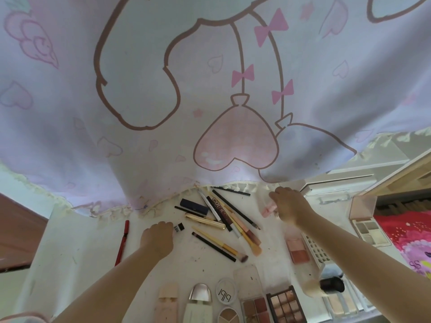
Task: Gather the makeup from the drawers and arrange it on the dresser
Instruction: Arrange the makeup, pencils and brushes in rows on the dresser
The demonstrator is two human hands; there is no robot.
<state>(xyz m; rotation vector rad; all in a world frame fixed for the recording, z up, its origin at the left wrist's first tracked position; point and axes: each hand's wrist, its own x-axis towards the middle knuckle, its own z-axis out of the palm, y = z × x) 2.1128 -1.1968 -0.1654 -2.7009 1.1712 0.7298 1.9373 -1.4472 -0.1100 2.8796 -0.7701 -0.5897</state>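
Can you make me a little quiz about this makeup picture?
1. True or false: the red pencil lies left of the left hand.
2. What does the right hand hold? A) small pink item B) gold tube C) brush
3. The left hand's fingers hold a small tube with a ____ cap.

Key: 1 true; 2 A, the small pink item; 3 black.

Hands: 2 — left (pixel 156 237), right (pixel 289 206)
Red pencil (pixel 122 243): 1
Gold tube (pixel 205 220): 1
Navy case (pixel 194 205): 1
Round compacts: 2 (pixel 225 291) (pixel 228 315)
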